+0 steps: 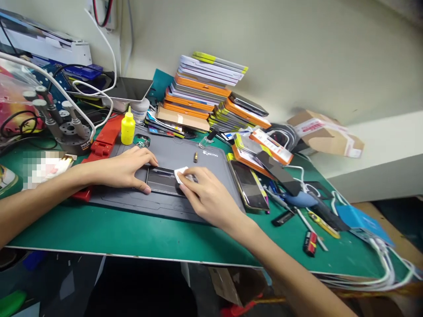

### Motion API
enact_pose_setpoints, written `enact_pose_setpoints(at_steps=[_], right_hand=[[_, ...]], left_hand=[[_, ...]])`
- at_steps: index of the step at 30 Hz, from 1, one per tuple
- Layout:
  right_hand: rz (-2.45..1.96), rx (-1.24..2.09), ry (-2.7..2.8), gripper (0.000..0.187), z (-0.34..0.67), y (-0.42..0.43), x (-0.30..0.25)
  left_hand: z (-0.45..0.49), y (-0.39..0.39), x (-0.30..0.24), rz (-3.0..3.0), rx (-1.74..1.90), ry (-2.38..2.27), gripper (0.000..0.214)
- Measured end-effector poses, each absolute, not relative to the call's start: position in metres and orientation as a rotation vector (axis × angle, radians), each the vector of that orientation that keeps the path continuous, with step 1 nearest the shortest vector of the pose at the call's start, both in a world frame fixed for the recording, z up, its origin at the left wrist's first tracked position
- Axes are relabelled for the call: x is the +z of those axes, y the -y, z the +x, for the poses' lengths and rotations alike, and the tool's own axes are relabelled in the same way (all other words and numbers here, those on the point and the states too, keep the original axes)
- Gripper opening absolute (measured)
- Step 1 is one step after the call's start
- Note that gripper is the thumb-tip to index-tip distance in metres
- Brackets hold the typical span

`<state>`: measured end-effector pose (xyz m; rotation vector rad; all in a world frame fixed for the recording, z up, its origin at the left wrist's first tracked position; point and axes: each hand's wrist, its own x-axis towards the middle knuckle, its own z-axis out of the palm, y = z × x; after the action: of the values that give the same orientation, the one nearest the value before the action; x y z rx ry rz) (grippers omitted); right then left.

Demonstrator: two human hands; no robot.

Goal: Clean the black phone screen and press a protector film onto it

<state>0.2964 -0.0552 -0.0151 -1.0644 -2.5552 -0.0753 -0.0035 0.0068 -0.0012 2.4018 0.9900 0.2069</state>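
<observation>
A phone with a dark glass face (161, 180) lies flat on the grey work mat (158, 149). My left hand (124, 169) grips its left end, thumb at the near corner and fingers at the far corner. In my right hand (206, 193) is a small folded white wipe (179, 173), pinched between thumb and fingers and pressed to the right part of the glass. That hand covers the phone's right end. Just beyond the phone stands a small brass-coloured piece (195, 157) on the mat.
A yellow squeeze bottle (128, 127) and a red tool (105, 138) stand left. Stacked flat boxes (198, 88) line the wall. To the right are another phone (249, 185), a yellow cutter (324, 224), a red-black battery-like piece (309, 243) and cables on the green table (148, 233).
</observation>
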Motion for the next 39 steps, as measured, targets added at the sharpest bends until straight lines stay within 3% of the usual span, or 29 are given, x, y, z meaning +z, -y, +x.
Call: enact_pose_setpoints(at_steps=[6,13,22,27,30,33,37,39], right_hand=[[-0.991,-0.052,2.546,0.033,0.283,0.04,-0.019],[-1.13,-0.254,2.405,0.024,0.351,0.054,-0.016],[-1.538,-0.486,2.284,0.037,0.376,-0.018,0.011],[-1.131,-0.739,2.305,0.02,0.367,-0.01,0.011],[-0.769,-0.55,2.402,0.028,0.362,0.002,0.0],[-0.738,-0.329,2.507,0.029,0.359,0.007,-0.014],[-0.772,-0.074,2.492,0.028,0.361,0.005,-0.024],[-0.766,-0.027,2.456,0.024,0.363,0.005,-0.025]], left_hand=[[-0.003,-0.007,-0.003,2.418,0.227,-0.996,0.074],[-0.001,-0.001,0.002,2.327,0.259,-1.007,0.066],[-0.001,0.001,0.003,2.15,0.302,-1.088,0.07],[0.001,0.005,0.009,2.11,0.231,-1.177,0.07],[-0.001,0.007,0.009,2.141,0.246,-1.152,0.066],[-0.005,0.008,0.011,2.251,0.269,-1.098,0.062],[-0.008,0.008,0.019,2.342,0.218,-1.045,0.093],[-0.007,0.008,0.021,2.417,0.273,-0.978,0.087]])
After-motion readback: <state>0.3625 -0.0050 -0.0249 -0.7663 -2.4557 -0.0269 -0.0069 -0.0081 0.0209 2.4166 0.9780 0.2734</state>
